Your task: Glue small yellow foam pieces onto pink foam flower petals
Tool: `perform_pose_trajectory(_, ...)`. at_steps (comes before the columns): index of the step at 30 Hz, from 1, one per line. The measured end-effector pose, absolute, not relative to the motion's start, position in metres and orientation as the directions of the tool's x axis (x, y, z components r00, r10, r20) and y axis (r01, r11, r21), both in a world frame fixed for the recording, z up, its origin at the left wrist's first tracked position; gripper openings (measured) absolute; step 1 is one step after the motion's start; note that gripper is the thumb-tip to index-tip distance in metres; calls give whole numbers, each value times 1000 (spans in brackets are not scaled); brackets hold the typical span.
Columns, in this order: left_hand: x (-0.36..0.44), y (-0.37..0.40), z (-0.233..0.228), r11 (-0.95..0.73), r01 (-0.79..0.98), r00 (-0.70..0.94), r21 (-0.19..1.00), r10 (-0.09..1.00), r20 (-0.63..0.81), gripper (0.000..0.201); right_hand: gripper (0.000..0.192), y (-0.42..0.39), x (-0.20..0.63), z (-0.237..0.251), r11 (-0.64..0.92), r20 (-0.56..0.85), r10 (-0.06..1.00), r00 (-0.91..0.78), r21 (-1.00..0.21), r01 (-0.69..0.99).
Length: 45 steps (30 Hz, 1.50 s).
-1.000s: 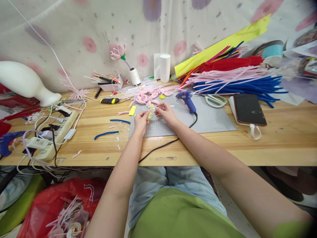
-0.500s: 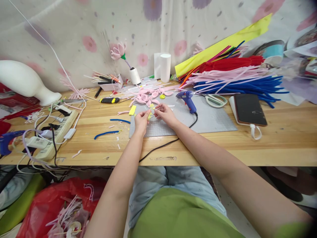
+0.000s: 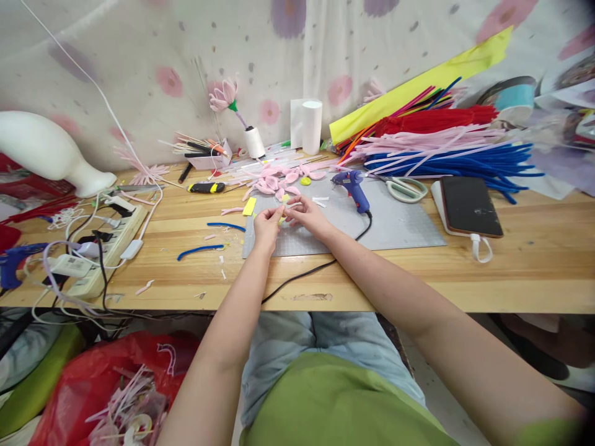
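Observation:
Over the grey cutting mat (image 3: 400,226), my left hand (image 3: 267,229) pinches a small yellow piece (image 3: 282,219), mostly covered by the fingers. My right hand (image 3: 307,217) meets it fingertip to fingertip, its thumb and index closed at the same piece. Just beyond lie pink fuzzy petal shapes (image 3: 272,183) and a round yellow coil (image 3: 305,181). To the left is a yellow rectangle (image 3: 250,206). Thin white strips (image 3: 320,202) rest right of my right hand. A blue glue gun (image 3: 353,189) lies on the mat farther right.
Green-handled scissors (image 3: 406,189) and a phone (image 3: 470,206) lie to the right. Bundled pipe cleaners (image 3: 446,155) are piled behind. A utility knife (image 3: 206,188), a pink flower in a thread spool (image 3: 254,142) and a cabled power strip (image 3: 111,248) stand left. The glue gun's cord (image 3: 302,274) crosses the front.
My right hand has moved slightly left, its fingertips closer to the left ones. The yellow piece is more covered. A second white strip now shows on the mat beside the first.

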<state>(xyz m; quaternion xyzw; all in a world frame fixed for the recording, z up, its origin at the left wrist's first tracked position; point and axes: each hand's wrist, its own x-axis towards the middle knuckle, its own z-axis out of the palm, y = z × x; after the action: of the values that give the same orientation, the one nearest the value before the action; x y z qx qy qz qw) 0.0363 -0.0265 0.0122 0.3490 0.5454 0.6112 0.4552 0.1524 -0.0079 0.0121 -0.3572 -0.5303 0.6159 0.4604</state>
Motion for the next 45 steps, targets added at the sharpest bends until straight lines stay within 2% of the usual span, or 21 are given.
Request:
perform_pose_trajectory(7,34,-27,15,29,-201,-282,979,956,-86,26,42,-5,151,6,-44,34,960,-277,-961,-273)
perform_pose_trajectory(13,29,-29,19,78,-263,-183,962,974,-129,23,36,-4,152,10,-161,-75,965,-251,-926,-341)
perform_pose_trajectory(19,30,-28,17,67,-224,-158,972,982,-104,25,28,-5,155,17,-243,-134,943,-305,-902,-358)
perform_pose_trajectory(28,30,-28,16,67,-213,-161,975,982,-102,32,28,-4,157,20,-330,-179,900,-398,-875,-354)
perform_pose_trajectory(40,31,-27,16,70,-242,-185,968,976,-117,30,32,-3,159,15,-282,-117,897,-427,-894,-348)
perform_pose_trajectory(45,32,-28,16,49,-250,-213,967,971,-104,26,34,-3,156,14,-188,-41,917,-397,-923,-336)
